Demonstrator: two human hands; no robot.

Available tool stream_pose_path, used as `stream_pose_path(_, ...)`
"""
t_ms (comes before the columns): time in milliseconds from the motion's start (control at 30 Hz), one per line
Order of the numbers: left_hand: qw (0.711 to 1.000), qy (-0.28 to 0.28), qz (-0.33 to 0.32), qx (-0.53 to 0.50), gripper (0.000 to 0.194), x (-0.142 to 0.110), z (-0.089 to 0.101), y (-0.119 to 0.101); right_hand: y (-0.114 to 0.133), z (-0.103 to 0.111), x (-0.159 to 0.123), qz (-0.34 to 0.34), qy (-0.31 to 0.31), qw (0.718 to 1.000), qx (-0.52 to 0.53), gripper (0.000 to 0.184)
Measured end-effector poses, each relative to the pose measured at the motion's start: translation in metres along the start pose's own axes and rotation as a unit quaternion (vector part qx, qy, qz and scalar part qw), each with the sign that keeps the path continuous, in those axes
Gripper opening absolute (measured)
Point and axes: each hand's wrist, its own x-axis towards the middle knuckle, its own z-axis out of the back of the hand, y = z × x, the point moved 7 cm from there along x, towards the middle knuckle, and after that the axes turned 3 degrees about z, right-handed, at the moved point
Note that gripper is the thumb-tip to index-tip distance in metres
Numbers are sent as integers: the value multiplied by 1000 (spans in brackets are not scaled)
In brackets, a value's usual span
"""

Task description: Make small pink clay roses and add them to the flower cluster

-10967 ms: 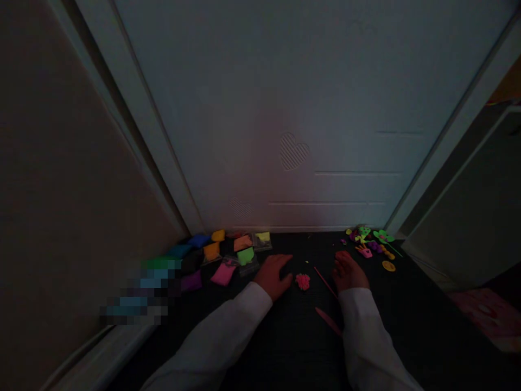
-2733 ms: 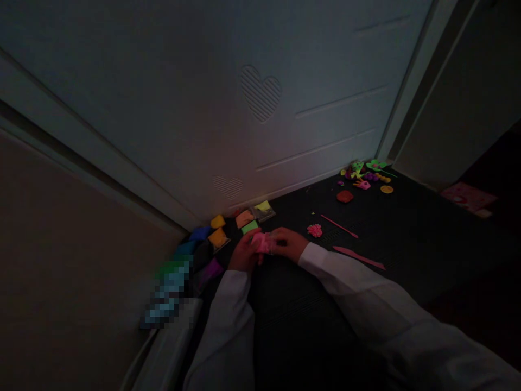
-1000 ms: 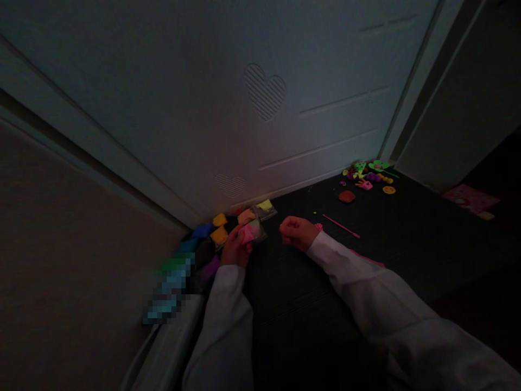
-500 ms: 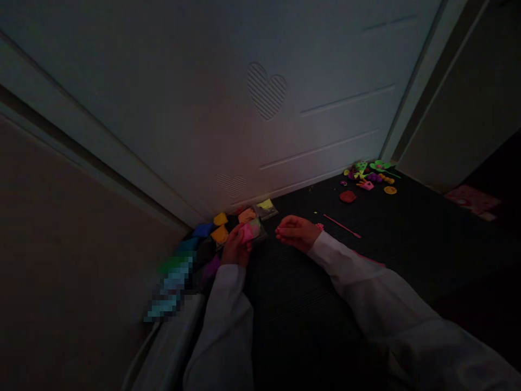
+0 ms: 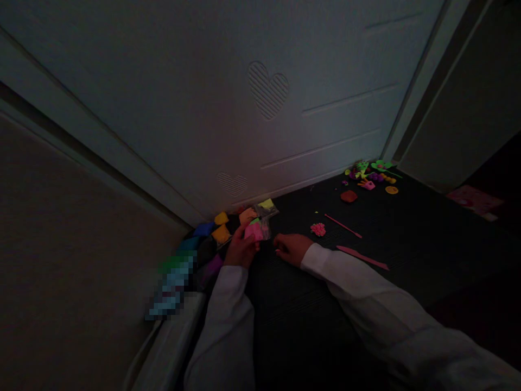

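My left hand (image 5: 241, 250) is closed on a see-through bag of pink modelling clay (image 5: 254, 232), held over the left part of the dark table. To its right, a short gap away, my right hand (image 5: 292, 248) has its fingers curled with the tips together. Whatever sits between those fingertips is too small and dim to make out. Just beyond the right wrist lies a small pink cluster of clay bits (image 5: 318, 229). A thin pink modelling stick (image 5: 343, 226) and a flat pink clay knife (image 5: 362, 257) lie further right.
Several bags of coloured clay, among them an orange one (image 5: 221, 234) and a yellow one (image 5: 266, 204), line the left side. Finished-looking clay figures (image 5: 366, 174) crowd the far right corner near a red piece (image 5: 349, 196). A white panel (image 5: 228, 119) with embossed hearts closes off the back.
My right hand has dropped lower and slightly left, uncovering the pink cluster and the clay knife. My left hand has shifted slightly right, turning the bag so more pink shows.
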Motion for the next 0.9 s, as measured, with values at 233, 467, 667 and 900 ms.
stream_pose_path(233, 999, -4, -33, 33, 58, 1, -1, 1, 11, 8, 3, 22, -20, 998, -53, 17)
stream_pose_path(467, 995, -4, -51, 90, 54, 1, -5, 1, 11, 22, 5, -27, -95, 994, 50, 20)
stream_pose_path(667, 993, -1, -62, 100, 53, 0, -9, 1, 0, 10, 9, -60, -88, 971, 216, 26)
stream_pose_path(900, 994, -4, -54, 98, 51, -1, -14, 3, 1, 3, 7, -59, -82, 966, 237, 29)
